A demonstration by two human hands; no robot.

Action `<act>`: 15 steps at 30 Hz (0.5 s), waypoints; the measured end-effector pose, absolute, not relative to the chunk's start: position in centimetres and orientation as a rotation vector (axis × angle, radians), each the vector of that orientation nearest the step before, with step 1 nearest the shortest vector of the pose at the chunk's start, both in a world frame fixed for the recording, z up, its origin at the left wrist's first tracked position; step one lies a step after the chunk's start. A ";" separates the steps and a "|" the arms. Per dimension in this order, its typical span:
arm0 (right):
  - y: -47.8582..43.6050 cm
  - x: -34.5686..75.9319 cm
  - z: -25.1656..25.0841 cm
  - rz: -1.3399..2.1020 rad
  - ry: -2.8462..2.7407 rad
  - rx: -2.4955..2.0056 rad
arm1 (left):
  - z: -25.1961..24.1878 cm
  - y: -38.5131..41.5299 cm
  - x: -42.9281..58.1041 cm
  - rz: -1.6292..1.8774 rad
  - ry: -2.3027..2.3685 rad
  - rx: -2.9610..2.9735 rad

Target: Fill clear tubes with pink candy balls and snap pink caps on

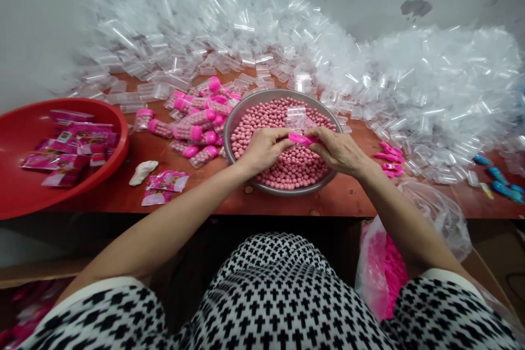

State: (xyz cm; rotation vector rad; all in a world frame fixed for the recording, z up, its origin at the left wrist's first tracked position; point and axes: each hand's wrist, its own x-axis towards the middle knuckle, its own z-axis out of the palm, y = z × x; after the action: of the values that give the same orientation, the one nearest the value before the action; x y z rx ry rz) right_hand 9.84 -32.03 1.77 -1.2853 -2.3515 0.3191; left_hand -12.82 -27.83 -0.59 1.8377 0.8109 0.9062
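Over a grey metal bowl (282, 192) of small pink balls (283, 174), both hands meet at a bright pink plastic cap (301, 139). My left hand (266, 149) pinches its left end between thumb and fingers. The fingers of my right hand (339, 150) close on its right end. Just beyond the cap is a clear plastic tube (296, 116); whether the two are joined, I cannot tell. Left of the bowl lie several filled tubes (191, 132) with pink caps, heaped on the red-brown table (270, 206).
A red basin (118, 161) with pink packets stands at left. Near it lie loose packets (166, 183) and a white lump (143, 172). Clear tubes (197, 27) pile against the wall. To the right are pink pieces (391, 158), blue pieces (502, 183) and a plastic bag (373, 268) of pink parts.
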 end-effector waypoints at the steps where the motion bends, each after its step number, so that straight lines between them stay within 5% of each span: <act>1: -31.8 10.1 1.4 0.350 -2.304 -1.322 | -0.7 -27.7 -12.9 0.913 0.837 1.832; 8: -31.8 9.7 1.7 0.612 -1.783 -1.218 | -1.2 -27.8 -12.6 0.905 0.749 1.607; 15: -32.4 7.8 2.8 0.508 -2.063 -1.178 | -1.0 -28.0 -12.7 0.910 0.726 1.708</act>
State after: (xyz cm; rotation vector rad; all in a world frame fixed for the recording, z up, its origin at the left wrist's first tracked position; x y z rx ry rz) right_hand 7.84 -32.42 2.78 -1.1782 -2.0626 0.5078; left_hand -12.73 -28.02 -1.02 1.7077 0.7264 0.9103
